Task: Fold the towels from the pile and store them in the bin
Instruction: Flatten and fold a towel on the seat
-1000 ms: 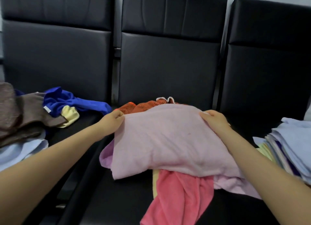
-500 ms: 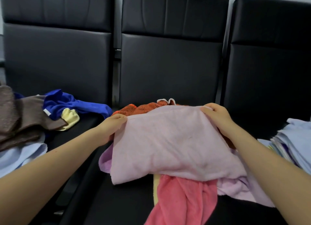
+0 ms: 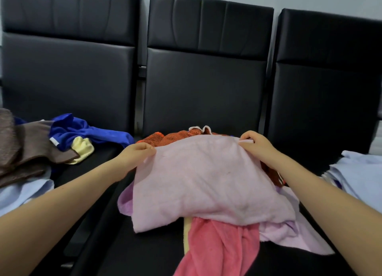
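The left hand (image 3: 136, 155) pinches the far left corner of the pale pink terry towel (image 3: 198, 180), fingers curled on the cloth edge. The right hand (image 3: 255, 142) pinches the far right corner in the same manner. Both corners are raised; the towel's near edge drapes over the towels beneath it.

The pale pink towel lies on top of the loose pile on the middle black padded seat (image 3: 144, 251). Under it lie an orange textured towel (image 3: 175, 137), a coral pink towel (image 3: 217, 249), a lilac towel (image 3: 289, 236) and a yellow strip.

Progress, as a judgement: a stack of folded pale blue towels (image 3: 359, 172) sits at the right edge, so part of the work appears done. A second heap of brown, blue and yellow cloth (image 3: 41, 149) at the left remains unfolded. No bin is in view.

Compared with the frame one second earlier, both hands hold the same corners, and the far edge sits higher and tauter.
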The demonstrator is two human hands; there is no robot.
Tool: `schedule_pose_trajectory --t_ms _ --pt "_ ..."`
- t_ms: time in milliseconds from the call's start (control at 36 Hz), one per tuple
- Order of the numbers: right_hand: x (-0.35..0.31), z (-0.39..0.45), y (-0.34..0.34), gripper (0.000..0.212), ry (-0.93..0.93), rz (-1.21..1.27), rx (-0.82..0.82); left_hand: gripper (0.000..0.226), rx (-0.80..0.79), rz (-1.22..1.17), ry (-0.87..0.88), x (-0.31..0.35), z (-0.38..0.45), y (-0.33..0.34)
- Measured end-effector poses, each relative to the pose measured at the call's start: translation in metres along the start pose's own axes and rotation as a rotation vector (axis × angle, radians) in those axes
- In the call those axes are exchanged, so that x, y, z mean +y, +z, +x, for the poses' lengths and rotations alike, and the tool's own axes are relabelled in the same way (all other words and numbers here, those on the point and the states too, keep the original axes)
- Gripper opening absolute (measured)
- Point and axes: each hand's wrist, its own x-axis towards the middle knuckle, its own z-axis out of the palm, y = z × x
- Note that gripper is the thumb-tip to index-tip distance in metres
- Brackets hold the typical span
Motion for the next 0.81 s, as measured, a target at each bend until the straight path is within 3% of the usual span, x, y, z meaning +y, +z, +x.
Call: schedule_pose_trajectory --t_ms 83,250,556,667,806 --pt "-0.007 -0.005 -0.004 0.004 -0.022 0.052 0.13 0.015 0.083 0.281 0.172 0.003 -0.005 -0.002" --pt "-0.015 -0.023 -0.014 0.009 -0.072 0.038 0.204 0.014 0.223 0.356 0.338 0.024 -0.027 -0.011" --pt "-0.107 -0.065 -0.091 0.014 -0.297 0.316 0.504 0.018 0.362 -0.006 0.578 0.102 -0.089 -0.029" --pt "-0.14 -0.08 -0.117 0.016 -0.324 0.4 0.512 0.024 0.434 -0.213 0.627 0.145 -0.108 -0.045" --pt "-0.17 -0.104 -0.144 0.02 -0.271 0.55 0.372 0.011 0.312 -0.565 0.496 0.188 -0.14 -0.067"
